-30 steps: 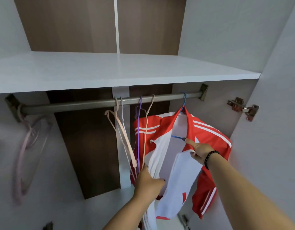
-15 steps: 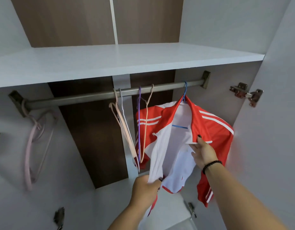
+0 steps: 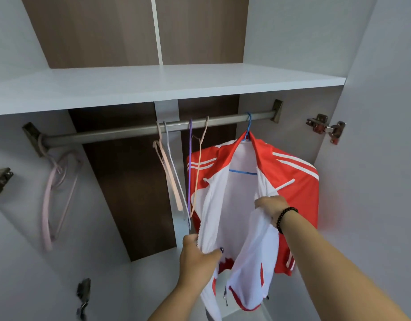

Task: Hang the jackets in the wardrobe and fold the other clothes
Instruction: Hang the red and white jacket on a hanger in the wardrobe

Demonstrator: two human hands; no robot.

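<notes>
- Head view looks up into the wardrobe (image 3: 373,66), where the red and white jacket (image 3: 290,181) already hangs on its blue hanger (image 3: 248,126), hooked near the right end of the rail (image 3: 121,133).
- My left hand (image 3: 197,256) has its fingers and thumb curled round the left front edge of the jacket, low down by the zip.
- My right hand (image 3: 270,206) grips the right front panel higher up, fingers bunched into the white lining.
- I judge the step in hand to be settling the jacket on the hanger: the front hangs open and the right panel is folded back, so the lining shows.
- To do it well, I should pull both front edges gently downward and toward each other, evenly, so the shoulders sit square on the hanger.
- A hard tug on one side alone could tip the hanger or slide a shoulder off, so I want light, matched tension.
- Just to the left hang a purple hanger (image 3: 190,167) and an orange hanger (image 3: 199,163), touching or nearly touching the left sleeve; I should keep the cloth from catching on them.
- Further left are pale bare hangers (image 3: 169,177), and a pink hanger (image 3: 54,193) hangs at the far left end.
- Folding the other clothes is not yet in sight.
</notes>
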